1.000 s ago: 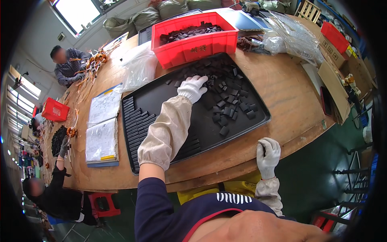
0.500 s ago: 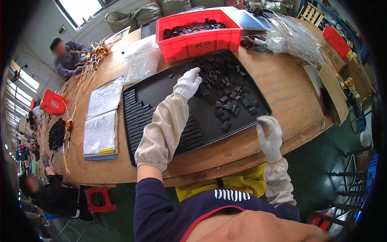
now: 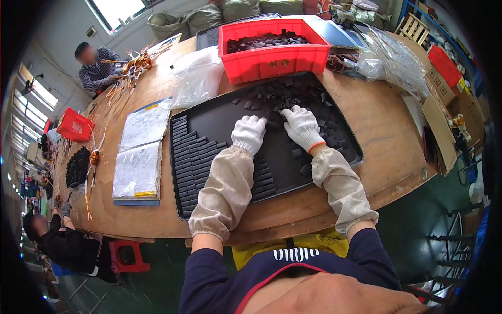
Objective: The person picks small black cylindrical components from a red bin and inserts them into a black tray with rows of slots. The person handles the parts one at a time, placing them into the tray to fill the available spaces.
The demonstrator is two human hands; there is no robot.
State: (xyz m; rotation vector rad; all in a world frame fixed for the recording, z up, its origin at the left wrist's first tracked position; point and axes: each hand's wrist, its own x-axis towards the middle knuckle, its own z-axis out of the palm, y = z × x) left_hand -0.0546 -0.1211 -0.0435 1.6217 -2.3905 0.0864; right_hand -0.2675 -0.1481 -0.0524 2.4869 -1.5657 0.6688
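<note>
A large black tray [image 3: 293, 180] lies before me. Short black tube pieces [image 3: 196, 157] stand packed in neat rows along its left side. Loose black tube pieces [image 3: 327, 125] are scattered over its right and far parts. My left hand [image 3: 250, 133], in a white knitted glove, is over the middle of the tray with its fingers curled in; what they hold is hidden. Close to its right, my gloved right hand [image 3: 301, 127] reaches among the loose pieces, fingers bent and closed at the tips. Whether a tube piece is between them is too small to tell.
Beyond the tray stands a red bin [image 3: 272, 65] full of black pieces. Clear plastic bags [image 3: 196, 78] and an open document folder [image 3: 137, 167] lie to the left. Bubble wrap [image 3: 392, 55] and cardboard [image 3: 438, 131] are at the right. Two people work at the table's left side.
My right hand has moved from the tray's near right edge in among the loose pieces. My left hand has drawn back toward me, its fingers now curled. The view has shifted slightly.
</note>
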